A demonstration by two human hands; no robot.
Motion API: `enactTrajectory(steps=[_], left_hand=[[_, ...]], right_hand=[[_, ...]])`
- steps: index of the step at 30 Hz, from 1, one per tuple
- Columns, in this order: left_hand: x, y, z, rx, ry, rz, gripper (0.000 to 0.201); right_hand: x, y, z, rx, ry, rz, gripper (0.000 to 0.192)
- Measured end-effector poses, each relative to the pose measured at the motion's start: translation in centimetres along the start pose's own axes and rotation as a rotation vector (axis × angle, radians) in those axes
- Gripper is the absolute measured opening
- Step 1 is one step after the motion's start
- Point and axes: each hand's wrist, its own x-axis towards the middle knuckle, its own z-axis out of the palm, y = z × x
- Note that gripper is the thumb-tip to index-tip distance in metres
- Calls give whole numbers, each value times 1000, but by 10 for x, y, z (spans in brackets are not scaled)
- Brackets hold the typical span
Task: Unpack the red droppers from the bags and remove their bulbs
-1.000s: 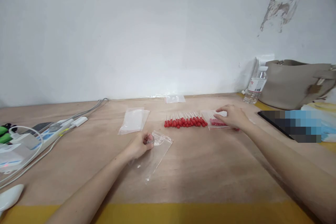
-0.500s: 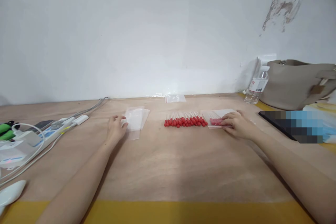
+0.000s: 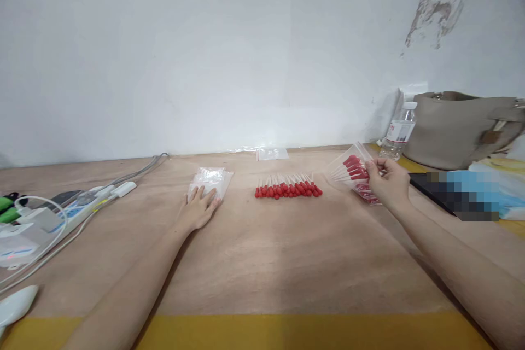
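The near edge of the surface [image 3: 287,262] carries a yellow strip. The wide middle area between both forearms is bare wood.

At 10 o'clock, the left hand [image 3: 199,209] lies flat, fingers spread apart, on the near end of a stack of clear zip bags [image 3: 210,181]. At 9 o'clock, a power strip [image 3: 77,209] with plugs and cables occupies the left edge.

At 12 o'clock, a row of red-tipped sticks [image 3: 288,188] lies on the surface, red tips toward the near side, well apart from both hands.

At 2 o'clock, the right hand [image 3: 388,179] is raised off the surface, fingers clamped on a filled zip bag [image 3: 353,170]. The bag is clear, tilted, with pale stems fanning left and red tips bunched near the fingers.

Farther at 2 o'clock, a water bottle [image 3: 398,132] and a grey handbag [image 3: 459,127] stand against the wall. A small bag [image 3: 272,153] lies at the far edge at 12 o'clock.
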Motion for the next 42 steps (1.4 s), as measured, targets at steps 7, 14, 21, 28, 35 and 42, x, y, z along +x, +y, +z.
enactTrajectory(steps=[7, 14, 21, 28, 35, 42], left_hand=[[-29, 74, -23, -764, -14, 85, 39], [-72, 132, -14, -1364, -700, -145, 45], [-64, 135, -15, -1396, -682, -214, 35], [-45, 132, -6, -1463, -652, -165, 37], [-47, 131, -2, -1471, -638, -118, 38], [-48, 131, -4, -1361, -640, 31, 36]], right_hand=[[-53, -79, -15, -28, -76, -668, 18], [-140, -109, 22, -23, -501, -1080, 27], [-119, -129, 36, 217, -842, -668, 16], [-88, -106, 65, 336, -925, -600, 31], [-101, -105, 63, 381, -913, -644, 35], [-97, -111, 64, 236, -774, -1000, 20]])
